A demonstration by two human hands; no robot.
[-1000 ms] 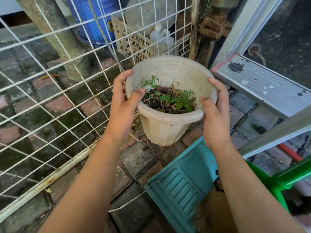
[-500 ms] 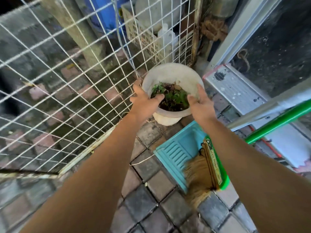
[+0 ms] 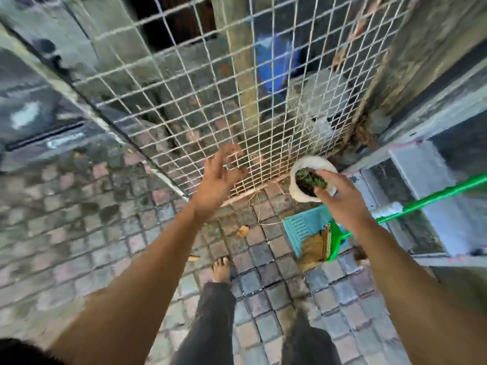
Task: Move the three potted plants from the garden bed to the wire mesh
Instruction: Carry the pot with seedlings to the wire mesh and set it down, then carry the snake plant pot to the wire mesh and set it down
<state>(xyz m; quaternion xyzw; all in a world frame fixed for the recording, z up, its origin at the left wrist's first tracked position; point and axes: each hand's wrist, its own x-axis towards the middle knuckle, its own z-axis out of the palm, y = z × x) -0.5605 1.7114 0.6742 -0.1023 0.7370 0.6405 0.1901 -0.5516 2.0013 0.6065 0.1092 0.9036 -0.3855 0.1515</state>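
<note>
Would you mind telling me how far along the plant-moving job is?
Done: one white pot stands on the paving at the foot of the wire mesh. In hand: nothing; the left hand and right hand are open. Left: no other pots show, so the count remaining is unclear.

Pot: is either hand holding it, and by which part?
Nothing is held. The pot stands on the paving by the mesh. The left hand is open before the mesh, and the right hand is open above the pot, fingers straight.
</note>
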